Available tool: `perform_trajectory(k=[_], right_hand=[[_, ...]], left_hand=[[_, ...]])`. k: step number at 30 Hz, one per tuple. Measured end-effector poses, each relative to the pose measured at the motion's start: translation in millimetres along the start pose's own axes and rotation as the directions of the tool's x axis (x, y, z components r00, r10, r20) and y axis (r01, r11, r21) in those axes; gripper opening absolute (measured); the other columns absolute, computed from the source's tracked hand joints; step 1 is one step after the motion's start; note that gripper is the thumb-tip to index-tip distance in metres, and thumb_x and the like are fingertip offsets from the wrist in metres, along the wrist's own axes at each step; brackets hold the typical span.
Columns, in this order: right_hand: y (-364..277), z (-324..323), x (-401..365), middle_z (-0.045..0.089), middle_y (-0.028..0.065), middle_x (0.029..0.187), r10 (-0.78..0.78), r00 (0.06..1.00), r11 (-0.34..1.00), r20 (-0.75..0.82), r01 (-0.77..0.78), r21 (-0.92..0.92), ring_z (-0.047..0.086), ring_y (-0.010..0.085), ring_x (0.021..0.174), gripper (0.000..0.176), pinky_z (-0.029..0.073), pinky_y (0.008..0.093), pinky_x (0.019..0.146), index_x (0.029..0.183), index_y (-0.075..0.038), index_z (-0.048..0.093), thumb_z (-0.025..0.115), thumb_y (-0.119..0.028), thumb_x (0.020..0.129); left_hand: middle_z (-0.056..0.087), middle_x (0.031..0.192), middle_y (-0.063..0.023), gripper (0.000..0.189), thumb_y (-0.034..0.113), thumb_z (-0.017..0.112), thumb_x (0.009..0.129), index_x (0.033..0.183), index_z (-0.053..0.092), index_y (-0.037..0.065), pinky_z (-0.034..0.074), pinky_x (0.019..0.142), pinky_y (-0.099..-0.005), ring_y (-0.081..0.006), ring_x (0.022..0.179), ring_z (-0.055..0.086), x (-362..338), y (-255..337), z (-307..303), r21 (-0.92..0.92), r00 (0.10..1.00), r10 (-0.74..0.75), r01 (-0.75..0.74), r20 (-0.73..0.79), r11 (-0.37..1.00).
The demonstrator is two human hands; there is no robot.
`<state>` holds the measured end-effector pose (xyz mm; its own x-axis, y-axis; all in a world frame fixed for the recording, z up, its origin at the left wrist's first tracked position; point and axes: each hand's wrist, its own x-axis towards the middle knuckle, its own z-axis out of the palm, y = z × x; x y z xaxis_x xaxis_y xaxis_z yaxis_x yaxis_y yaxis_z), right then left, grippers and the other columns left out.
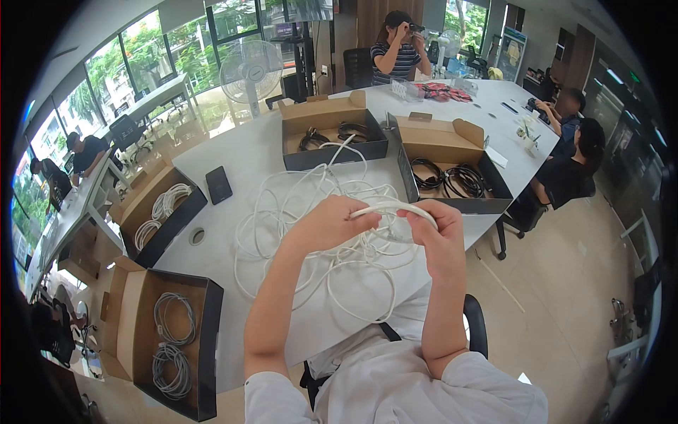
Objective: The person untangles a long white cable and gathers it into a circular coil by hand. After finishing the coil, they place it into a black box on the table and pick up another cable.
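Between my two hands a white cable (pixel 388 205) bends in a short arc, raised over the table. My left hand (pixel 330 222) is closed around one side of it, thumb and fingers pinched together. The other side sits in my right hand (pixel 438 230), its fingers wrapped round several strands. Beneath and beyond my hands, a loose tangle of white cable (pixel 332 271) spreads over the white table (pixel 247 152). One strand of the tangle runs up to the rim of a cardboard box (pixel 335 157) at the back, which holds dark cables.
At right, an open box (pixel 459 205) contains coiled black cables. To the left, one box (pixel 173 225) has white coils; another box (pixel 208 346) has grey coils. A dark phone-like slab (pixel 219 184) lies beside a table hole (pixel 197 236). Several people sit around, one person (pixel 399 56) across the table.
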<state>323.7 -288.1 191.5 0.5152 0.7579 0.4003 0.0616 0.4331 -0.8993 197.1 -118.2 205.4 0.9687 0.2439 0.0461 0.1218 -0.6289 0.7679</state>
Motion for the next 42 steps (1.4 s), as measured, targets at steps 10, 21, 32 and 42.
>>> perform_trajectory(k=[10, 21, 32, 42], right_hand=[[4.2, -8.7, 3.7, 0.033, -0.0066, 0.052, -0.095, 0.972, 0.861, -0.216, 0.189, 0.473, 0.023, 0.0031, 0.045, 0.014, 0.018, 0.0227, 0.045, 0.087, 0.004, 0.06, 0.052, -0.006, 0.081], [12.9, -10.5, 8.1, 0.024, -0.0058, 0.057, -0.089, 0.955, 0.643, -0.283, 0.272, 0.716, 0.022, 0.0049, 0.048, 0.015, 0.021, 0.0226, 0.045, 0.09, -0.007, 0.052, 0.043, -0.017, 0.097], [31.9, 21.6, 8.8, 0.043, 0.0031, 0.08, -0.218, 0.938, 0.619, -0.269, 0.346, 0.706, 0.042, 0.0152, 0.074, 0.016, 0.04, 0.0336, 0.074, 0.093, -0.009, 0.044, 0.041, -0.023, 0.101], [52.8, 37.8, 9.2, 0.052, 0.0045, 0.106, -0.201, 0.965, 0.892, -0.168, 0.251, 0.375, 0.047, 0.0115, 0.103, 0.016, 0.037, 0.0287, 0.092, 0.11, -0.005, 0.052, 0.047, -0.015, 0.098]], left_hand=[[0.066, 0.09, -0.0085, 0.04, 0.024, 0.075, 0.074, 0.105, 0.061, 0.004, 0.048, 0.08, -0.0321, -0.0183, 0.087, 0.063, 4.0, -4.1, 16.9, 0.062, 0.941, 0.33, -0.326, -0.078, 0.943], [0.064, 0.094, -0.0075, 0.046, 0.04, 0.072, 0.081, 0.105, 0.06, 0.002, 0.046, 0.069, -0.0296, -0.0131, 0.076, 0.057, 10.1, 1.7, 34.8, -0.312, 0.961, 0.272, -0.241, 0.056, 0.919], [0.055, 0.071, 0.0027, 0.023, 0.025, 0.063, 0.092, 0.098, 0.06, 0.003, 0.034, 0.052, -0.0199, -0.0033, 0.059, 0.044, 11.2, 10.3, 46.2, -0.394, 0.937, 0.16, -0.28, -0.312, 0.875], [0.057, 0.081, -0.001, 0.028, 0.035, 0.05, 0.098, 0.093, 0.056, 0.007, 0.041, 0.064, -0.0228, -0.0064, 0.072, 0.051, 11.0, 8.4, 30.2, -0.679, 0.879, -0.024, -0.35, -0.476, 0.645]])
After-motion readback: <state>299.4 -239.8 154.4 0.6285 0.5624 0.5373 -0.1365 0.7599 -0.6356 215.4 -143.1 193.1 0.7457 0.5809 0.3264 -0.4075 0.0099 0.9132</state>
